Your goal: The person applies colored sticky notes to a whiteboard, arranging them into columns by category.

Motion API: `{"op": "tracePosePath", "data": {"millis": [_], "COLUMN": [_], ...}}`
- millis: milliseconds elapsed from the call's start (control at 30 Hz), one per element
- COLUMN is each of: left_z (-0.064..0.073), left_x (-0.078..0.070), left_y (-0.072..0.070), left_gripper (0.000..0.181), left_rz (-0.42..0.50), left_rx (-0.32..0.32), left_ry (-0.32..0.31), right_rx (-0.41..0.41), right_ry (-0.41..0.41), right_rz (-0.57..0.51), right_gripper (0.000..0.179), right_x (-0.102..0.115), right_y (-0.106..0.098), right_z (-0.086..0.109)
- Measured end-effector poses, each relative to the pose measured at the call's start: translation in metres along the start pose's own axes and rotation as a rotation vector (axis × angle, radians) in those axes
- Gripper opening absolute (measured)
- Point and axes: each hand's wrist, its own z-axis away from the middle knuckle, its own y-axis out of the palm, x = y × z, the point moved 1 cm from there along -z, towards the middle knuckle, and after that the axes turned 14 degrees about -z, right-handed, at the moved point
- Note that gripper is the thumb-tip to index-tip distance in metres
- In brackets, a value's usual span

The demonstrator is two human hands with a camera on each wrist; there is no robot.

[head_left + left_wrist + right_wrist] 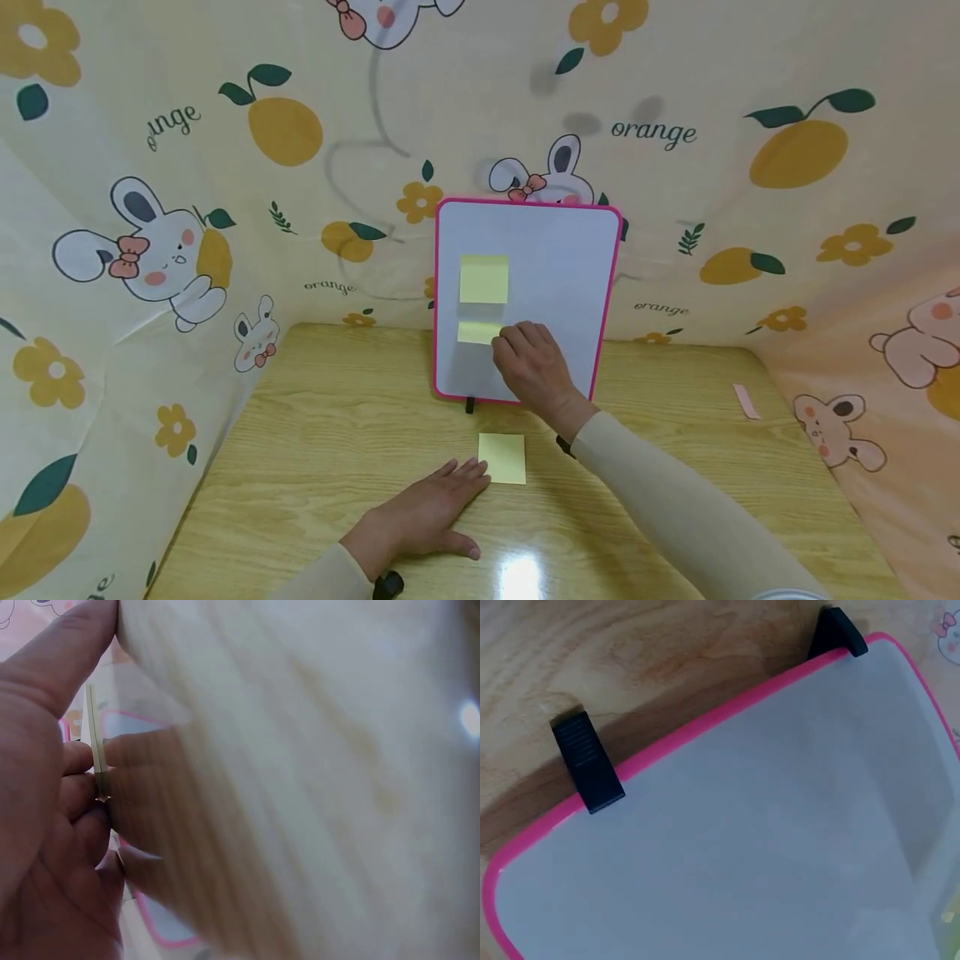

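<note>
A whiteboard (555, 275) with a pink rim stands propped on the wooden table. One yellow sticky note (483, 279) is on its left part. Below it is a second yellow sticky note (474, 332), which looks narrow, as if tilted outward. My right hand (534, 362) has curled fingers and pinches this lower note at its right end; the exact grip is partly hidden. My left hand (431, 512) rests on the table with fingers extended, fingertips at the left edge of a yellow sticky note pad (502, 458). In the left wrist view the pad (95, 739) appears edge-on beside the fingers.
Black feet (589, 761) clip the whiteboard's lower rim. A small pink strip (746, 402) lies at the table's right side. Patterned cloth (360, 108) with rabbits and oranges surrounds the back and sides of the table (337, 417).
</note>
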Motion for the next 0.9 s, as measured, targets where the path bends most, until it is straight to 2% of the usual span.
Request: {"op": "tracePosePath", "data": {"millis": [900], "left_z": [0.000], "left_x": [0.000], "left_y": [0.000], "left_gripper": [0.096], "left_rz": [0.038], "left_rx": [0.009], "left_ry": [-0.010], "right_rx": [-0.027], "right_ry": [-0.042], "right_rz": [0.048], "right_gripper": [0.020], "right_x": [-0.010], "right_y": [0.015], "right_z": [-0.009]}}
